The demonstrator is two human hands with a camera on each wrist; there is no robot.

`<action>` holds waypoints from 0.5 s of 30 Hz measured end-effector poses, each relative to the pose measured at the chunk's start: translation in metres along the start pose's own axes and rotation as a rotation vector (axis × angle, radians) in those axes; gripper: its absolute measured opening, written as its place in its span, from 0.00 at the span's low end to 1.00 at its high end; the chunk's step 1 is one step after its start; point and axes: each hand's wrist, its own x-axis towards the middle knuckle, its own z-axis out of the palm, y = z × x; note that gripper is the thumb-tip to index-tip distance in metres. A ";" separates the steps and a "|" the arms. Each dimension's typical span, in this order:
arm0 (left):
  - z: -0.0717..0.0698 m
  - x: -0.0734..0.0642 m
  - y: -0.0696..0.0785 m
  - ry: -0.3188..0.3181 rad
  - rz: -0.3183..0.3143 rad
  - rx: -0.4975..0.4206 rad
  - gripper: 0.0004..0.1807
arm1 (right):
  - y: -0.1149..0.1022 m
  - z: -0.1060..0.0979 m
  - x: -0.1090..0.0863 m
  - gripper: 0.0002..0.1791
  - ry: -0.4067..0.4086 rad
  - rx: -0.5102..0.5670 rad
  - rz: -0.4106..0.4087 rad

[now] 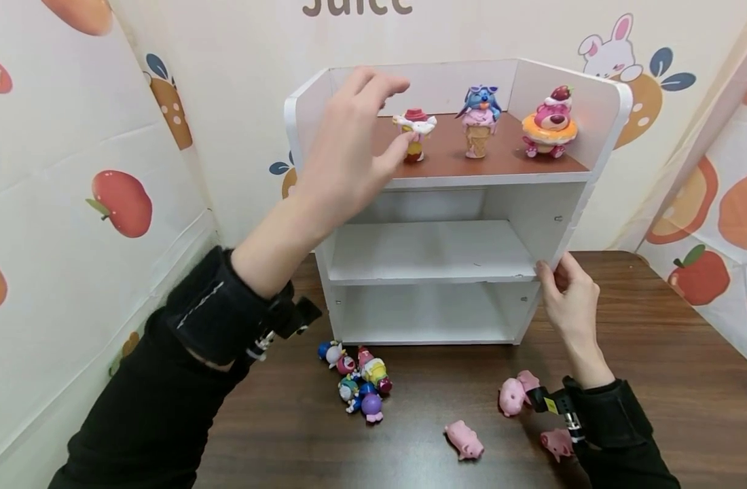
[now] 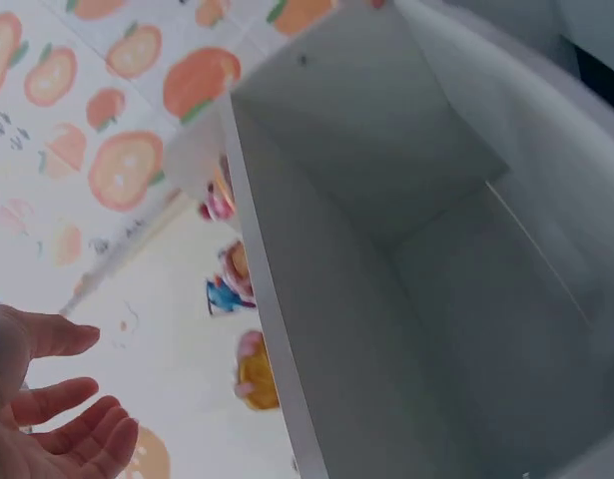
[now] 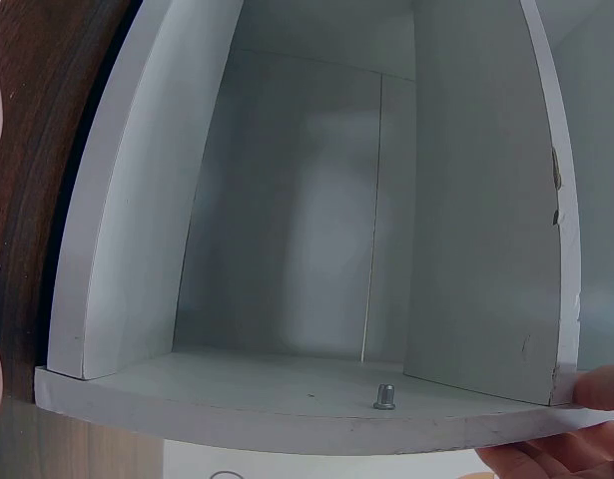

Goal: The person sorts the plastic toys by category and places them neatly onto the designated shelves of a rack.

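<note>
On the brown top of a small white shelf unit (image 1: 431, 251) stand three figurines. The left one (image 1: 415, 129) has a pink top over a white band and a yellow lower part. A blue character on an ice cream cone (image 1: 479, 122) is in the middle, and a pink bear in an orange ring (image 1: 549, 125) at the right. My left hand (image 1: 352, 146) hovers in front of the left figurine, fingers spread from the thumb, its thumb tip overlapping the figurine in the head view. With thumb and fingers, my right hand (image 1: 570, 299) grips the unit's right side edge beside the middle shelf.
On the wooden table (image 1: 324, 435), several small colourful figurines (image 1: 358, 384) lie clustered before the unit's left part. Pink pig figures (image 1: 464, 440) lie at the front right, some partly behind the right wrist camera. Fruit-printed sheets (image 1: 49, 272) hang around the table.
</note>
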 end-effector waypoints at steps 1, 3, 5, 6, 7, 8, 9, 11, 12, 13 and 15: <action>0.005 -0.002 -0.008 0.023 0.025 -0.028 0.34 | 0.000 0.000 0.000 0.13 -0.001 0.000 0.001; 0.007 -0.013 -0.009 0.057 0.062 -0.043 0.33 | 0.000 0.000 0.001 0.13 -0.002 0.001 0.005; -0.001 -0.033 0.008 0.075 0.096 -0.044 0.29 | 0.000 0.000 0.000 0.13 -0.004 0.005 0.008; -0.007 -0.043 0.018 0.083 0.118 -0.050 0.27 | 0.000 0.000 0.000 0.13 -0.003 0.006 0.008; -0.013 -0.054 0.028 0.084 0.134 -0.050 0.24 | 0.000 0.000 0.000 0.13 -0.003 0.008 0.008; -0.017 -0.064 0.036 0.081 0.149 -0.051 0.23 | 0.000 0.000 0.000 0.13 -0.002 0.011 0.007; -0.015 -0.073 0.036 0.087 0.178 -0.047 0.23 | 0.000 0.000 0.000 0.13 -0.002 0.013 0.006; 0.015 -0.086 0.005 0.093 0.204 -0.014 0.26 | 0.000 0.000 0.000 0.13 0.000 0.014 0.003; 0.027 -0.094 -0.008 0.091 0.215 -0.001 0.27 | 0.001 0.000 0.000 0.13 0.000 0.015 0.002; 0.039 -0.102 -0.018 0.082 0.217 0.004 0.28 | 0.001 0.000 0.000 0.13 0.000 0.016 0.001; 0.050 -0.116 -0.025 0.049 0.215 -0.017 0.28 | 0.001 0.000 0.000 0.13 0.001 0.014 0.000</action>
